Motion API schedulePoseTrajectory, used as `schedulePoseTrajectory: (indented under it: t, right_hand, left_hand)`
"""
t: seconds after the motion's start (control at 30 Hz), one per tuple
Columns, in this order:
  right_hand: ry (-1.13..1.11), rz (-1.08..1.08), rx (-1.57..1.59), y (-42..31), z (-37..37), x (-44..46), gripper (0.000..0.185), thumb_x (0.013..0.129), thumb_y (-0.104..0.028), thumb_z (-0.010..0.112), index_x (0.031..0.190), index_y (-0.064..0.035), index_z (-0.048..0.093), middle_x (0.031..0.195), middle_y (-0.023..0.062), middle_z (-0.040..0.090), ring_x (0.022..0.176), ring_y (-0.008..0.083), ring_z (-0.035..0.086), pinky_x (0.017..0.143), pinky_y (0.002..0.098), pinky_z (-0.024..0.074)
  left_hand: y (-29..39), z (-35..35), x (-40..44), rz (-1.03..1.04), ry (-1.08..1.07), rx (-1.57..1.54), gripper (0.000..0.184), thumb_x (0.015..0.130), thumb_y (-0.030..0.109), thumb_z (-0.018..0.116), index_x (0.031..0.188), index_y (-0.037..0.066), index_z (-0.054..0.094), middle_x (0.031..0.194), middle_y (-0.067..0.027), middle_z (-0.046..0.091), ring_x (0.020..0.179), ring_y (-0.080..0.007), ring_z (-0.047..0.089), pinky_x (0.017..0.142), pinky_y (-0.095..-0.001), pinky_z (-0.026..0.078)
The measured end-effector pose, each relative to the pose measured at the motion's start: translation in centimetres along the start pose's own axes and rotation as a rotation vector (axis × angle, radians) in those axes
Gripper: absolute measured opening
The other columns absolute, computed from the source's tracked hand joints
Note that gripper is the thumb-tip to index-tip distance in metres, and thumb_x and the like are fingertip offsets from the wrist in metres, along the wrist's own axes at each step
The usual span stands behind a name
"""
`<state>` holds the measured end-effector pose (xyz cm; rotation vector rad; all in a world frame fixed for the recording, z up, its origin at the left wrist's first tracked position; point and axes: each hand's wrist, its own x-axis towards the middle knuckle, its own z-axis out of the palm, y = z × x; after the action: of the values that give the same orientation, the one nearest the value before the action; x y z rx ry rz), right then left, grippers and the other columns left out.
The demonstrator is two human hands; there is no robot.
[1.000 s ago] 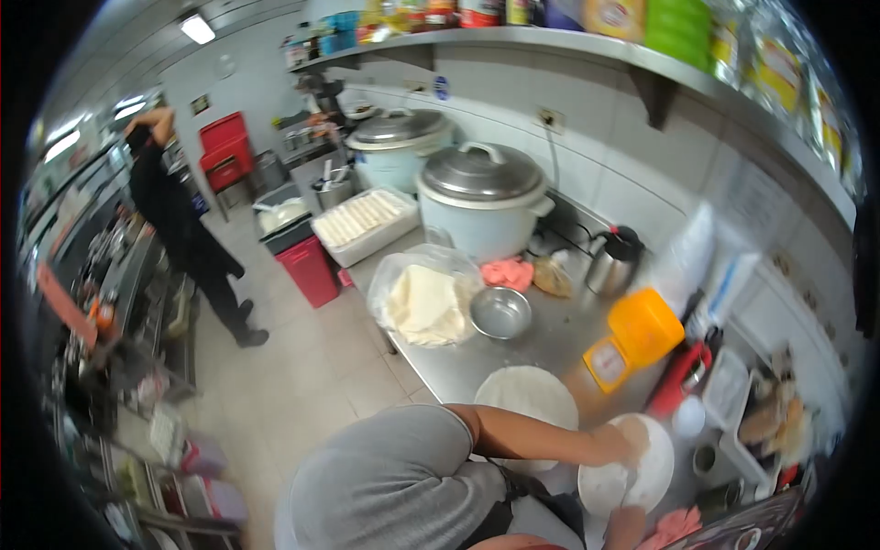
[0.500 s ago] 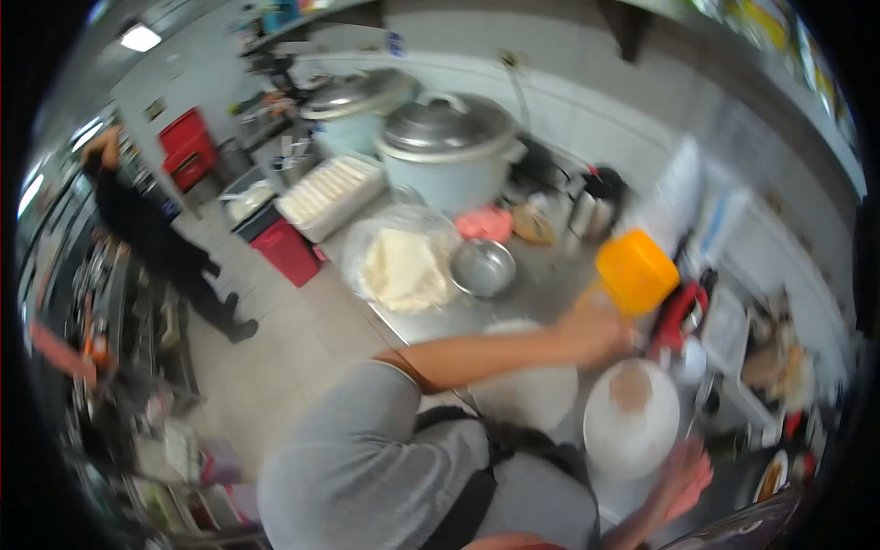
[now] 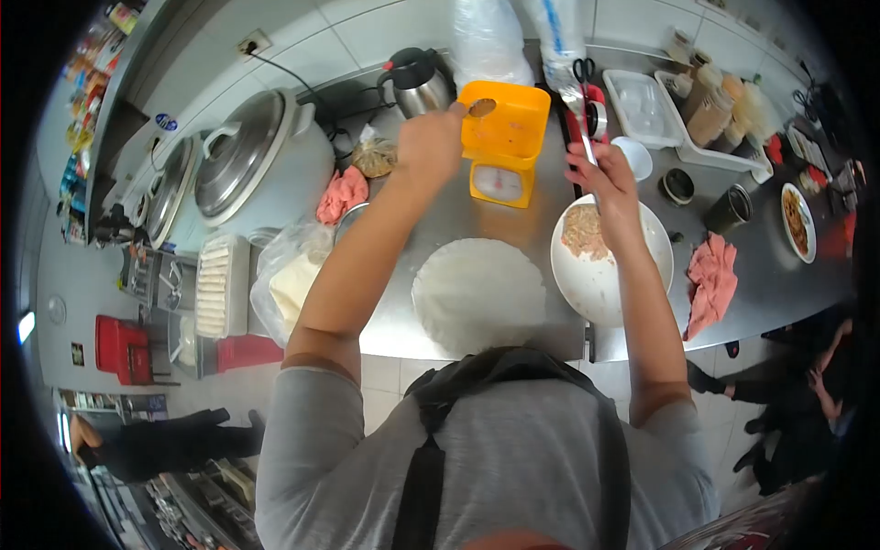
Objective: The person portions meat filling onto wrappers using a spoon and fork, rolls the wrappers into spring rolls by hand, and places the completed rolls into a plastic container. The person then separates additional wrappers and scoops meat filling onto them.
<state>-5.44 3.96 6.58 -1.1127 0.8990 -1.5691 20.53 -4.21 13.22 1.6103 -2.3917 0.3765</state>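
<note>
My left hand point(image 3: 429, 147) is closed at the left rim of the yellow scale point(image 3: 522, 119); a small brown lump point(image 3: 481, 107) shows at its fingertips, and what it grips is unclear. My right hand point(image 3: 610, 179) grips a long metal utensil point(image 3: 585, 128) above the far side of a white bowl point(image 3: 605, 298). Inside the bowl lies a pinkish-brown minced mixture point(image 3: 583, 231). A stack of round white sheets point(image 3: 478, 293) rests on the steel counter, left of the bowl and below the scale.
Lidded pots point(image 3: 266, 165), a tray of white rolls point(image 3: 213, 284) and a steel jug point(image 3: 417, 82) stand left. To the right are a pink cloth point(image 3: 711, 282), a dark cup point(image 3: 730, 208), containers point(image 3: 646, 105) and a food plate point(image 3: 797, 222). Other people stand at both lower sides.
The view has swung right. My left hand has come to the scale tray's left rim. My right hand, earlier beside the bowl near the pink cloth, has risen and now grips the metal utensil.
</note>
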Motion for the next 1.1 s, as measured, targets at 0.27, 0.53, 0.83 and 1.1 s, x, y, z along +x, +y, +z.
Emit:
schedulePoseTrajectory:
  t: [0.27, 0.53, 0.83, 1.1]
  right_hand:
    - [0.025, 0.012, -0.059, 3.4, 2.0, 3.7, 0.011, 0.097, -0.003, 0.062, 0.104, -0.0048, 0.053, 0.098, -0.0003, 0.056, 0.092, 0.0069, 0.052, 0.085, 0.0235, 0.044]
    - [-0.008, 0.024, -0.104, 2.8, 2.1, 4.0, 0.01, 0.099, -0.005, 0.063, 0.103, -0.0043, 0.053, 0.095, -0.0018, 0.054, 0.088, 0.0063, 0.051, 0.083, 0.0228, 0.0439]
    - [-0.053, 0.04, -0.091, 2.3, 1.9, 3.8, 0.009, 0.101, -0.004, 0.059, 0.107, -0.0028, 0.053, 0.112, 0.0043, 0.064, 0.099, 0.0078, 0.058, 0.09, 0.0239, 0.0457]
    - [-0.044, 0.008, -0.127, 0.8, 2.0, 2.2, 0.013, 0.101, -0.001, 0.055, 0.113, -0.0027, 0.051, 0.119, 0.0066, 0.063, 0.096, 0.0088, 0.055, 0.087, 0.0263, 0.0474]
  left_hand:
    - [2.3, 0.0, 1.1, -0.044, -0.147, -0.175, 0.028, 0.09, 0.011, 0.058, 0.114, 0.015, 0.071, 0.093, -0.0143, 0.075, 0.088, -0.0322, 0.074, 0.076, -0.0457, 0.057]
    - [0.2, -0.5, 3.7, 0.018, -0.17, -0.243, 0.023, 0.096, 0.015, 0.063, 0.114, 0.021, 0.075, 0.095, -0.0129, 0.074, 0.087, -0.0308, 0.071, 0.076, -0.0424, 0.054]
    - [-4.9, -2.0, 3.7, 0.134, -0.471, -0.602, 0.024, 0.093, 0.01, 0.064, 0.114, 0.014, 0.076, 0.089, -0.01, 0.072, 0.076, -0.0208, 0.067, 0.074, -0.0319, 0.051]
    - [-7.1, -2.7, 7.6, 0.149, -0.331, -0.286, 0.024, 0.094, 0.011, 0.062, 0.114, 0.017, 0.075, 0.088, -0.0061, 0.073, 0.074, -0.0206, 0.067, 0.072, -0.0324, 0.051]
